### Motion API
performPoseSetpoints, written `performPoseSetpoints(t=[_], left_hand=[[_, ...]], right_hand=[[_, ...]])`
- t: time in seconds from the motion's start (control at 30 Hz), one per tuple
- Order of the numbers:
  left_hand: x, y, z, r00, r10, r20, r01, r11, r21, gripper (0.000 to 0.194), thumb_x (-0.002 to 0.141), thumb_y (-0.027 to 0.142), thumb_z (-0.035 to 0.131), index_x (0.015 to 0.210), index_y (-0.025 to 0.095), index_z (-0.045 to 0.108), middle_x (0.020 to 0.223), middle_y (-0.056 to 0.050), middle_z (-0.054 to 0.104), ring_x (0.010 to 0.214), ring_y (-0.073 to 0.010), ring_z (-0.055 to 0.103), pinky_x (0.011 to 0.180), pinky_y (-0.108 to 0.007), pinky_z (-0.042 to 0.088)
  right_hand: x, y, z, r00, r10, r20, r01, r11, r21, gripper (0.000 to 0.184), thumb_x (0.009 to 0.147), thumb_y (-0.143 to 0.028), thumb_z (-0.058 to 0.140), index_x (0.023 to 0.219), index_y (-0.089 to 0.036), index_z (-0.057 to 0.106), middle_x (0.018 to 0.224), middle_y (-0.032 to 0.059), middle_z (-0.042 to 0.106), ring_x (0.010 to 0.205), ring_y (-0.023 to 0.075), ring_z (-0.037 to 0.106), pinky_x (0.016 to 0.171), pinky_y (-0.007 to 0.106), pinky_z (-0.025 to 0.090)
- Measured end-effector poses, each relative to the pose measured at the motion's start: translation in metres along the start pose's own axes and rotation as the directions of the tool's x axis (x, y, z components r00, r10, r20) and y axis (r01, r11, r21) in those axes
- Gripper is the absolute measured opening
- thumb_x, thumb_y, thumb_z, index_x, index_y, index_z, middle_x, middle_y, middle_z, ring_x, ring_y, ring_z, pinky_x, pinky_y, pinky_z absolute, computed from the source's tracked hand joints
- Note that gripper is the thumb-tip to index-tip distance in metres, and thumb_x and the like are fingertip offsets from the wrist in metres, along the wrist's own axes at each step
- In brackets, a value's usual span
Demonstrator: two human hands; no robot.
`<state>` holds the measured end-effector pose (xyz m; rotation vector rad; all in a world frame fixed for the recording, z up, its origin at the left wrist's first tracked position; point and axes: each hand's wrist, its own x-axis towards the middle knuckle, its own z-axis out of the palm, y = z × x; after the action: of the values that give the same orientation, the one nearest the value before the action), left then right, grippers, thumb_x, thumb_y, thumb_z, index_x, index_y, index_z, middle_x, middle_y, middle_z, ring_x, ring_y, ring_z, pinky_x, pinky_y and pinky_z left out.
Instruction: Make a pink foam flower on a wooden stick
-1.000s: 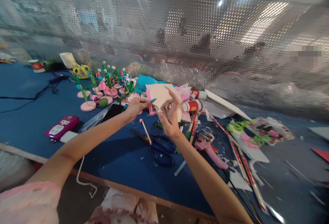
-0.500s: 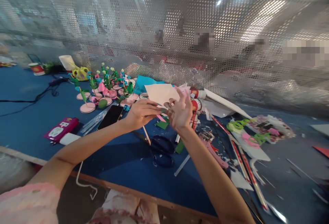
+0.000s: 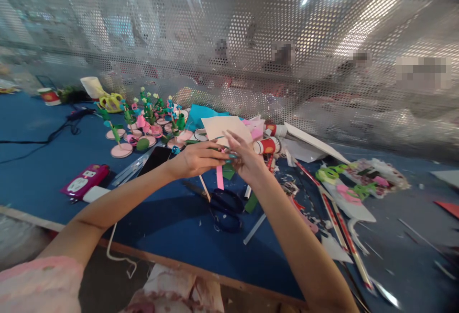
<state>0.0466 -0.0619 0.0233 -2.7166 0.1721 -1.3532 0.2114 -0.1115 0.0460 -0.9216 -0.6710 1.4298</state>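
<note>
While both hands meet over the blue table (image 3: pixel 172 227), the left hand (image 3: pixel 195 160) pinches a pink paper strip (image 3: pixel 219 177) with its fingers closed on the top end. The strip hangs down between the two hands. Touching it from the right, the right hand (image 3: pixel 247 162) has its fingers partly spread, and I cannot tell if it grips. Just near of the hands lie dark scissors (image 3: pixel 224 205). Far to the left stand little paper flowers (image 3: pixel 147 121) on pink discs.
</note>
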Motion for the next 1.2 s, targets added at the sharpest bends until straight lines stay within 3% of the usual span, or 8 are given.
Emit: performPoseSetpoints(t=[0.27,0.4,0.5,0.6,0.73,0.87,1.07,1.2], left_hand=[[0.002,-0.007,-0.009,1.0,-0.028,-0.002,0.028,1.0,0.008,0.012,0.082,0.018,0.061,0.087,0.022,0.071,0.114,-0.011,0.059,0.113,-0.0209,0.053,0.101,-0.045,0.042],[0.006,-0.007,-0.01,0.952,-0.296,-0.077,0.283,0.947,-0.152,0.021,0.079,0.01,0.059,0.076,0.025,0.073,0.114,-0.007,0.055,0.117,-0.0223,0.048,0.1,-0.044,0.042],[0.008,0.0,-0.011,0.783,-0.616,-0.09,0.525,0.731,-0.436,0.018,0.078,0.017,0.054,0.072,0.019,0.071,0.103,-0.008,0.057,0.104,-0.021,0.054,0.094,-0.04,0.047],[0.008,0.005,-0.006,0.525,-0.837,0.154,0.711,0.332,-0.62,0.031,0.084,0.037,0.045,0.083,0.014,0.066,0.09,-0.009,0.059,0.082,-0.0188,0.059,0.07,-0.034,0.054],[0.006,0.009,0.009,0.317,-0.79,0.525,0.849,-0.011,-0.529,0.044,0.07,0.046,0.067,0.099,0.014,0.056,0.097,-0.01,0.06,0.087,-0.02,0.06,0.064,-0.029,0.052],[0.009,0.014,0.016,0.379,-0.667,0.642,0.855,-0.012,-0.518,0.037,0.07,0.039,0.071,0.091,0.012,0.058,0.087,-0.008,0.066,0.084,-0.0191,0.064,0.075,-0.033,0.052],[0.008,0.007,0.003,0.656,-0.654,0.376,0.716,0.697,-0.038,0.019,0.087,0.019,0.05,0.081,0.011,0.065,0.071,-0.007,0.068,0.071,-0.0171,0.067,0.066,-0.025,0.051],[0.001,-0.007,-0.007,0.874,-0.405,0.27,0.283,0.874,0.395,0.022,0.087,0.012,0.045,0.089,0.012,0.067,0.075,-0.01,0.07,0.077,-0.0198,0.067,0.075,-0.034,0.053]], right_hand=[[0.007,0.006,-0.007,0.999,0.034,0.028,-0.032,0.998,-0.046,0.052,0.057,-0.003,0.071,0.102,-0.022,0.055,0.058,-0.0061,0.066,0.054,0.0092,0.062,0.042,0.013,0.047],[0.013,0.007,-0.011,0.995,-0.104,0.001,0.104,0.994,-0.042,0.055,0.055,-0.006,0.073,0.102,-0.025,0.053,0.066,-0.0074,0.063,0.062,0.0087,0.063,0.057,0.017,0.054],[0.015,0.01,-0.012,0.965,-0.261,-0.034,0.258,0.963,-0.075,0.065,0.051,-0.011,0.077,0.107,-0.031,0.051,0.068,-0.0095,0.05,0.062,0.0086,0.062,0.062,0.023,0.055],[0.014,0.013,-0.009,0.902,-0.428,-0.053,0.42,0.9,-0.119,0.079,0.045,-0.012,0.08,0.113,-0.037,0.048,0.073,-0.0099,0.039,0.054,0.0044,0.051,0.062,0.025,0.055],[0.01,0.016,-0.003,0.854,-0.521,0.008,0.516,0.844,-0.148,0.085,0.044,-0.015,0.081,0.117,-0.039,0.044,0.077,-0.0084,0.036,0.052,0.0036,0.04,0.059,0.024,0.053],[0.006,0.018,0.001,0.837,-0.545,0.05,0.546,0.822,-0.162,0.083,0.047,-0.017,0.081,0.116,-0.04,0.043,0.078,-0.0079,0.037,0.054,0.0049,0.039,0.064,0.026,0.055],[0.004,0.013,0.0,0.891,-0.451,0.052,0.454,0.881,-0.129,0.072,0.049,-0.022,0.081,0.11,-0.037,0.047,0.069,-0.0099,0.035,0.052,0.0045,0.041,0.063,0.024,0.054],[0.003,0.013,0.0,0.927,-0.368,0.08,0.376,0.913,-0.159,0.061,0.057,-0.027,0.077,0.11,-0.034,0.048,0.06,-0.0102,0.028,0.053,0.0073,0.044,0.055,0.02,0.051]])
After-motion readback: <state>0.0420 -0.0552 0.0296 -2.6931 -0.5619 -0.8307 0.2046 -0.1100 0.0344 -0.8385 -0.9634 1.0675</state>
